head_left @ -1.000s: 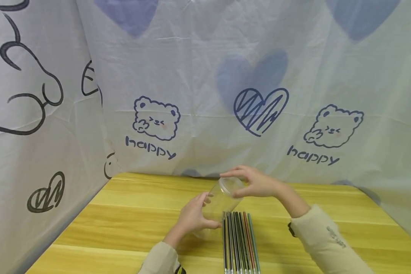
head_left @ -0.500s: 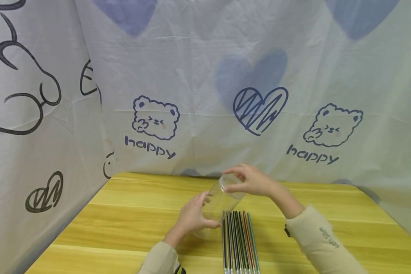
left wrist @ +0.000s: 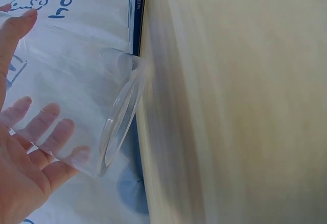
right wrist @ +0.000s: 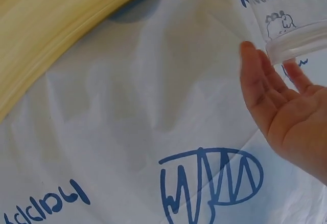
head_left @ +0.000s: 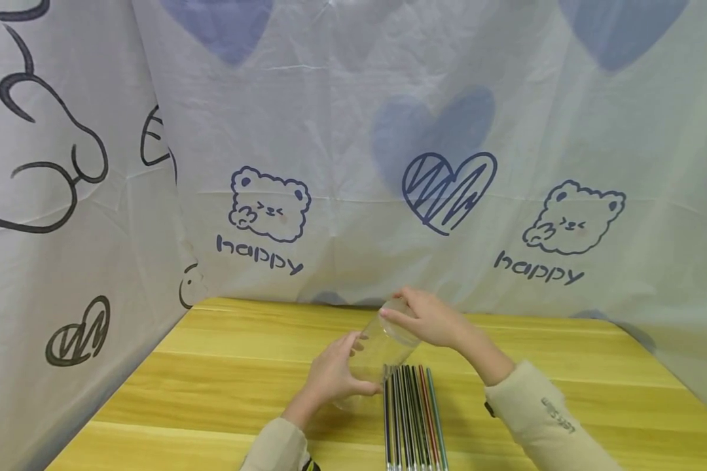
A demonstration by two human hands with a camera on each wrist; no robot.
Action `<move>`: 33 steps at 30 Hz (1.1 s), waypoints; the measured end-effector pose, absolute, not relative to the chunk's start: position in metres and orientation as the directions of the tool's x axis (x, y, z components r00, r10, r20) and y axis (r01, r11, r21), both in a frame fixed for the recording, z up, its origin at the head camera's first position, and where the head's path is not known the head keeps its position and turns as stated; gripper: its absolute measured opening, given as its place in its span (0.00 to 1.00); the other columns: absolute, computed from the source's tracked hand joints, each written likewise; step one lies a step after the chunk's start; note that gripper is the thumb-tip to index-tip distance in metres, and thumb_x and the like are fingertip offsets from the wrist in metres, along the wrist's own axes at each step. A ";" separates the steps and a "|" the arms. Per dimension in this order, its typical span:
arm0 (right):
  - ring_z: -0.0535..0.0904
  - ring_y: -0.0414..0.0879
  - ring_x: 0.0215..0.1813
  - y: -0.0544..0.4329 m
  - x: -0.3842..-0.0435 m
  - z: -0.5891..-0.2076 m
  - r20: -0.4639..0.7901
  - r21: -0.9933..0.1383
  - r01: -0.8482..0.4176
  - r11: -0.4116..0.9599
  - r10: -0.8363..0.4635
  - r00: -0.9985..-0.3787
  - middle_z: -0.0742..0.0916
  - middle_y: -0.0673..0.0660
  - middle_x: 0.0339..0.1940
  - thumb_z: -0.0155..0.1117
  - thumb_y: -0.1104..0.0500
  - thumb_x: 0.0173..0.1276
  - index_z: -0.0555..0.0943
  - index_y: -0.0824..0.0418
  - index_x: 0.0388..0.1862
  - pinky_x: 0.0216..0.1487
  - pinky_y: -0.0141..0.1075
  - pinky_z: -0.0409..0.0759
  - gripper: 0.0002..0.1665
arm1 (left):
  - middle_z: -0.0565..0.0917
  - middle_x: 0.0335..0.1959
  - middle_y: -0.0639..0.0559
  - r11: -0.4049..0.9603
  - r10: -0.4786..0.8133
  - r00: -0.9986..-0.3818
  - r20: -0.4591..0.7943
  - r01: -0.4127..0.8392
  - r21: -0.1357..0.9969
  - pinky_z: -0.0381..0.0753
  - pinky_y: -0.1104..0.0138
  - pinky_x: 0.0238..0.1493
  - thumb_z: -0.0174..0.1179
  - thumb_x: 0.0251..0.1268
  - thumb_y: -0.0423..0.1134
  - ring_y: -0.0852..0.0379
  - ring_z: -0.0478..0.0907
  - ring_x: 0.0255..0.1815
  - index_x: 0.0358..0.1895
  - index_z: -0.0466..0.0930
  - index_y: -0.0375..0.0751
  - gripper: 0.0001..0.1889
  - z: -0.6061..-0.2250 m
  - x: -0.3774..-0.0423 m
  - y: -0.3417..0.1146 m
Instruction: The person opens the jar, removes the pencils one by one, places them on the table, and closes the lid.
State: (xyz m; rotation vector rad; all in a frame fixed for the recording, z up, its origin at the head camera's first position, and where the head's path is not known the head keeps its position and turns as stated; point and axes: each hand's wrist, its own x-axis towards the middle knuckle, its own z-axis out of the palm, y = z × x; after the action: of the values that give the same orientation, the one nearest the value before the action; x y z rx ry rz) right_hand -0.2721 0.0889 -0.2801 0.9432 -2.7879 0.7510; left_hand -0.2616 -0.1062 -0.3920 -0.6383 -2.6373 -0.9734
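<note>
A clear plastic jar (head_left: 372,356) is tilted above the table, its upper end leaning to the right. My left hand (head_left: 332,373) grips the jar's body from the left; in the left wrist view, fingers show through its wall. The jar's clear lid (head_left: 399,322) is at the upper end, where my right hand (head_left: 430,319) holds it with thumb in front and fingers behind. The right wrist view shows the fingers beside the lid's band (right wrist: 299,42). Several pencils (head_left: 415,418) lie side by side on the table just right of my left hand.
The yellow wood-grain table (head_left: 212,386) runs back to a white printed cloth (head_left: 342,131) hanging behind it. Another white cloth (head_left: 65,261) hangs along the left side. In the left wrist view, a dark blue strip with white print (left wrist: 138,17) shows beyond the jar.
My right hand has turned around the lid, its fingers closing over the jar's upper end and its forearm shifting slightly left. The left hand, jar and pencils have hardly moved.
</note>
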 end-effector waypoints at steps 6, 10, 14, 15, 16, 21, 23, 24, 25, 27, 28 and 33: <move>0.63 0.59 0.61 0.092 -0.272 -0.277 0.249 -0.424 -0.683 0.594 -0.649 -0.719 0.67 0.62 0.64 0.47 0.42 0.67 0.59 0.61 0.66 0.55 0.55 0.62 0.36 | 0.75 0.49 0.47 0.670 0.315 -0.866 0.388 0.493 0.555 0.72 0.53 0.43 0.72 0.30 0.56 0.50 0.72 0.47 0.58 0.65 0.42 0.45 -0.392 -0.262 -0.107; 0.62 0.60 0.61 0.097 -0.271 -0.271 0.217 -0.458 -0.708 0.538 -0.704 -0.676 0.65 0.62 0.64 0.58 0.45 0.60 0.61 0.59 0.65 0.53 0.57 0.63 0.38 | 0.76 0.48 0.47 0.662 0.314 -0.867 0.386 0.491 0.566 0.73 0.54 0.42 0.71 0.30 0.56 0.50 0.72 0.46 0.57 0.65 0.42 0.45 -0.392 -0.262 -0.108; 0.63 0.62 0.59 0.102 -0.270 -0.266 0.179 -0.472 -0.717 0.513 -0.740 -0.648 0.66 0.63 0.63 0.64 0.50 0.54 0.64 0.59 0.64 0.50 0.57 0.66 0.39 | 0.76 0.48 0.47 0.654 0.313 -0.871 0.378 0.486 0.579 0.73 0.54 0.42 0.72 0.30 0.55 0.50 0.73 0.46 0.57 0.65 0.43 0.45 -0.391 -0.261 -0.108; 0.63 0.62 0.59 0.102 -0.270 -0.265 0.170 -0.473 -0.717 0.512 -0.745 -0.645 0.66 0.63 0.63 0.64 0.51 0.53 0.64 0.59 0.64 0.49 0.57 0.67 0.39 | 0.76 0.48 0.47 0.654 0.313 -0.873 0.375 0.484 0.582 0.73 0.54 0.42 0.72 0.30 0.55 0.50 0.73 0.46 0.58 0.65 0.43 0.45 -0.390 -0.260 -0.108; 0.63 0.62 0.58 0.103 -0.270 -0.265 0.165 -0.472 -0.717 0.512 -0.748 -0.643 0.66 0.63 0.63 0.64 0.51 0.53 0.64 0.59 0.64 0.49 0.56 0.68 0.39 | 0.76 0.48 0.47 0.654 0.313 -0.874 0.372 0.482 0.583 0.73 0.54 0.42 0.72 0.30 0.55 0.49 0.73 0.46 0.58 0.65 0.44 0.45 -0.390 -0.260 -0.108; 0.65 0.60 0.57 0.103 -0.268 -0.264 0.157 -0.471 -0.707 0.528 -0.738 -0.656 0.68 0.63 0.62 0.66 0.52 0.52 0.64 0.58 0.64 0.49 0.55 0.68 0.40 | 0.75 0.49 0.46 0.648 0.317 -0.874 0.368 0.483 0.589 0.72 0.53 0.43 0.73 0.30 0.53 0.48 0.72 0.47 0.58 0.64 0.42 0.45 -0.390 -0.260 -0.107; 0.66 0.59 0.57 0.103 -0.268 -0.264 0.161 -0.461 -0.698 0.548 -0.722 -0.673 0.69 0.63 0.61 0.66 0.50 0.53 0.65 0.58 0.63 0.49 0.54 0.68 0.39 | 0.75 0.49 0.46 0.649 0.319 -0.873 0.369 0.485 0.586 0.72 0.53 0.42 0.73 0.30 0.52 0.48 0.72 0.47 0.58 0.64 0.42 0.45 -0.390 -0.260 -0.107; 0.67 0.59 0.56 0.102 -0.268 -0.265 0.166 -0.454 -0.692 0.562 -0.710 -0.685 0.70 0.63 0.60 0.66 0.48 0.53 0.65 0.59 0.63 0.48 0.53 0.70 0.39 | 0.75 0.49 0.46 0.649 0.319 -0.874 0.367 0.484 0.587 0.72 0.53 0.43 0.73 0.30 0.52 0.48 0.72 0.47 0.58 0.64 0.42 0.45 -0.390 -0.260 -0.107; 0.68 0.58 0.55 0.101 -0.268 -0.266 0.172 -0.446 -0.683 0.578 -0.694 -0.700 0.71 0.63 0.59 0.65 0.47 0.53 0.66 0.59 0.62 0.47 0.51 0.71 0.39 | 0.75 0.49 0.46 0.650 0.319 -0.874 0.366 0.483 0.587 0.72 0.53 0.43 0.73 0.30 0.52 0.48 0.72 0.47 0.58 0.64 0.42 0.45 -0.390 -0.260 -0.106; 0.70 0.55 0.53 0.099 -0.269 -0.267 0.187 -0.422 -0.661 0.621 -0.653 -0.734 0.74 0.62 0.56 0.64 0.43 0.53 0.68 0.60 0.61 0.45 0.47 0.73 0.39 | 0.75 0.49 0.46 0.653 0.319 -0.875 0.364 0.481 0.585 0.72 0.53 0.43 0.73 0.30 0.52 0.48 0.72 0.47 0.59 0.64 0.43 0.45 -0.390 -0.260 -0.106; 0.72 0.53 0.50 0.098 -0.269 -0.268 0.194 -0.411 -0.647 0.642 -0.632 -0.750 0.76 0.61 0.54 0.63 0.41 0.54 0.69 0.61 0.60 0.43 0.45 0.74 0.39 | 0.75 0.49 0.46 0.655 0.319 -0.875 0.364 0.481 0.583 0.72 0.53 0.43 0.73 0.30 0.52 0.49 0.72 0.48 0.59 0.64 0.43 0.45 -0.390 -0.260 -0.106; 0.76 0.46 0.36 0.093 -0.268 -0.272 0.217 -0.347 -0.566 0.748 -0.523 -0.824 0.81 0.57 0.41 0.57 0.33 0.54 0.73 0.63 0.53 0.31 0.37 0.75 0.40 | 0.75 0.50 0.46 0.664 0.320 -0.877 0.359 0.478 0.575 0.72 0.52 0.43 0.73 0.30 0.53 0.48 0.72 0.48 0.59 0.64 0.44 0.45 -0.389 -0.259 -0.104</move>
State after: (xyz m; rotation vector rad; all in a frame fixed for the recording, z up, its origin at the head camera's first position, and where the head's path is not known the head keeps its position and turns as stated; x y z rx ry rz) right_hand -0.2679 0.0930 -0.2718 0.8864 -2.8372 0.6160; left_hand -0.2592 -0.1042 -0.3889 -0.6468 -2.6535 -1.0123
